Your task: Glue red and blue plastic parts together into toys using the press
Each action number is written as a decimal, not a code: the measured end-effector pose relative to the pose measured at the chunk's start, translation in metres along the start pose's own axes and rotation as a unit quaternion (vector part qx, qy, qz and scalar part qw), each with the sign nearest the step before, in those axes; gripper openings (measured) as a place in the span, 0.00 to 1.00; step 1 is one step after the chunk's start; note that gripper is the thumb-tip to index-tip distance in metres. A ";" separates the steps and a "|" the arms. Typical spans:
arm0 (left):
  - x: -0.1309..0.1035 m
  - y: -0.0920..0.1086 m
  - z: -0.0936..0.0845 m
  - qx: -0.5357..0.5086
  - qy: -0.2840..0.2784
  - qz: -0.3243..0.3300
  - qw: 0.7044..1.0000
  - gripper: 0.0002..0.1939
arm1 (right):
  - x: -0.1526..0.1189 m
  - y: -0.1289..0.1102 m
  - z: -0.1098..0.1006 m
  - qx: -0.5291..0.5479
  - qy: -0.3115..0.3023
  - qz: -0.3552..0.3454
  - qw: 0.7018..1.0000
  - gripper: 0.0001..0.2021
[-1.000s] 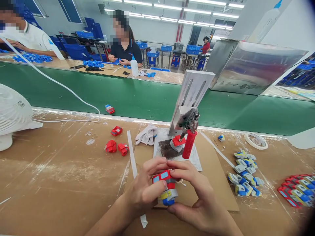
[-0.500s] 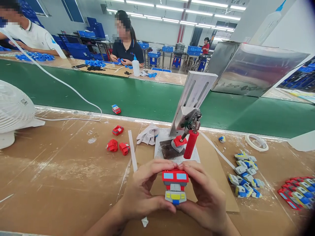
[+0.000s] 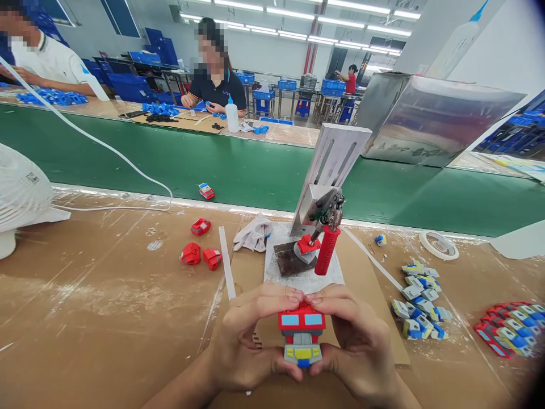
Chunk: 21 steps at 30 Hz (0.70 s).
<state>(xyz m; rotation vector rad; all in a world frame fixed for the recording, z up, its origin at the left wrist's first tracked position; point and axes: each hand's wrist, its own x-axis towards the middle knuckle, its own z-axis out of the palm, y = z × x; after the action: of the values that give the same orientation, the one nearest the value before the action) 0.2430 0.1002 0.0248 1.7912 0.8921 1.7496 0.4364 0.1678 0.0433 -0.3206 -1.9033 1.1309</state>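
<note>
Between both hands is a red, grey and yellow toy piece (image 3: 302, 329) with two light-blue windows and a blue bit at its lower edge. My left hand (image 3: 255, 335) grips its left side, fingers on top and thumb at the lower edge. On the right side my right hand (image 3: 353, 335) holds it the same way, the fingertips of both hands nearly meeting on top. Just beyond stands a metal toggle clamp (image 3: 330, 207) with a red handle (image 3: 327, 251); under its tip sits a red part (image 3: 308, 244) on a grey piece.
Red parts (image 3: 201, 226) and a white glove (image 3: 252, 233) lie left of the clamp. Grey-blue parts (image 3: 421, 304), a tape roll (image 3: 438, 245) and red-blue pieces (image 3: 511, 329) are at right. Across the green belt (image 3: 255, 165), people sit at another bench.
Both hands and the toy piece have moved slightly down, and my right thumb now presses its lower right edge. The small toy on the green belt has shifted slightly right.
</note>
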 end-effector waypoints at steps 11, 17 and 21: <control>-0.001 -0.008 0.006 0.003 0.001 -0.052 0.999 0.36 | 0.006 0.011 0.002 0.003 0.028 -0.022 0.999 0.32; 0.008 0.012 -0.034 0.117 -0.073 -0.025 0.990 0.33 | -0.012 0.009 -0.037 -0.083 0.090 -0.045 0.991 0.21; 0.027 0.017 -0.066 0.255 -0.228 -0.093 0.935 0.29 | -0.018 0.013 -0.067 -0.148 0.044 0.038 0.987 0.10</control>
<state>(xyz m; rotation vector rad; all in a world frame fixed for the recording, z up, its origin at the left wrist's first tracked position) 0.1790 0.1013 0.0600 2.2149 1.3321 0.9631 0.4974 0.2034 0.0365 -0.6016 -1.9933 0.8660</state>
